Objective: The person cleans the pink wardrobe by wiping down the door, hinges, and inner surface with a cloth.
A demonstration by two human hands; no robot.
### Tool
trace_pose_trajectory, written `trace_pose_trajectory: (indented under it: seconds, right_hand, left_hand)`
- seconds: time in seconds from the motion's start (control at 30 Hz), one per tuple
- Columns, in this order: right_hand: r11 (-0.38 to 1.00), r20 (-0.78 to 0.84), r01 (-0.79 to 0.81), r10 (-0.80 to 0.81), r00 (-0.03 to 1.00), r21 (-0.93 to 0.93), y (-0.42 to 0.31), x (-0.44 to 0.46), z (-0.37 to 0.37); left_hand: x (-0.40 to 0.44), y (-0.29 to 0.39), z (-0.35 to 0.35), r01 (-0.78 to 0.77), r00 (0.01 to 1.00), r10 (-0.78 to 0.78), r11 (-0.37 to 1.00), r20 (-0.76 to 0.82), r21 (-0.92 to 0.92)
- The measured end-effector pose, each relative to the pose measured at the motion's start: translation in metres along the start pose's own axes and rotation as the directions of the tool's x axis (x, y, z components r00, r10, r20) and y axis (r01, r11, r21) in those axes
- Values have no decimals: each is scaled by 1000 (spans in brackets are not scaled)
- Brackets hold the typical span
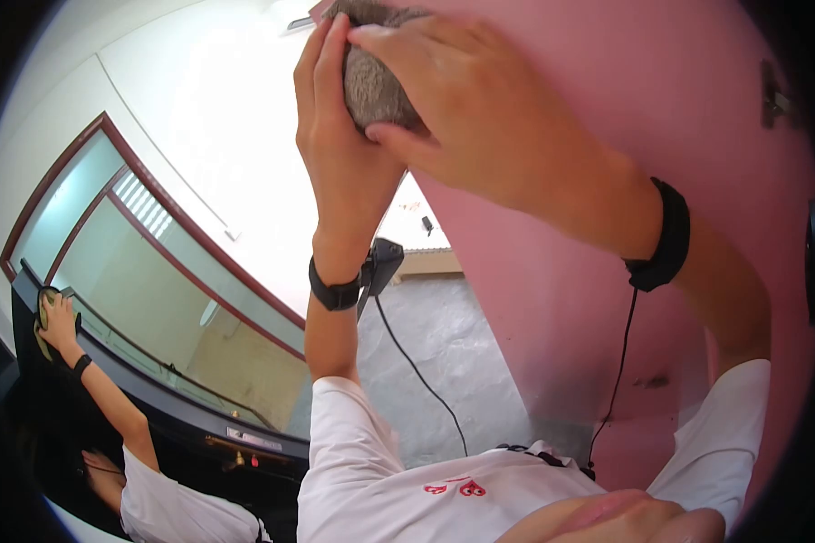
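Observation:
A bunched grey-brown cloth [371, 89] is between my two hands at the top centre, beside a pink surface [552, 362]. My left hand [335, 136] is upright with its fingers along the cloth's left side. Coming in from the right, my right hand [480, 109] curls over the cloth, thumb below and fingers above. Part of the cloth is hidden behind the fingers. Both wrists wear black bands; the left one carries a small black box [387, 264].
At left, a red-framed window [190, 226] stands beside a dark panel. A white-sleeved arm [113, 394] shows there; reflection or another person, I cannot tell. Thin black cables [417, 366] hang from my wrists. A grey floor [444, 344] and metal fitting [777, 95] are visible.

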State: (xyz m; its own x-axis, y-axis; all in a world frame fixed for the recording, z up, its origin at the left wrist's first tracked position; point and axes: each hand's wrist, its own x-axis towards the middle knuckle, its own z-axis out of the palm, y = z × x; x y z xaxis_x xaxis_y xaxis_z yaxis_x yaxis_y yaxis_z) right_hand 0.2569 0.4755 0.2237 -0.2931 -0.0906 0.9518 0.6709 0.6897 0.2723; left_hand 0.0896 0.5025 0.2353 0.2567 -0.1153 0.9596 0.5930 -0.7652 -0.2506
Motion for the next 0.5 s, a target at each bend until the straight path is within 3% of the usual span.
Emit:
trace_pose_trajectory:
  seconds: [0.17, 0.27, 0.33, 0.5]
  right_hand:
    - [998, 178, -35, 44, 983, -51, -19, -48, -21]
    - [991, 245, -110, 125, 962, -75, -37, -96, -44]
    - [983, 392, -150, 179, 902, -102, -46, -120, -63]
    - [971, 341, -229, 237, 910, -64, -42, -110, -86]
  left_hand:
    - [-53, 21, 30, -34, 995, 32, 999, -91, -19]
    - [-96, 52, 35, -18, 999, 15, 997, -37, -69]
    - [-118, 69, 38, -24, 995, 33, 996, 95, -89]
    - [-82, 64, 40, -144, 972, 171, 975, 162, -168]
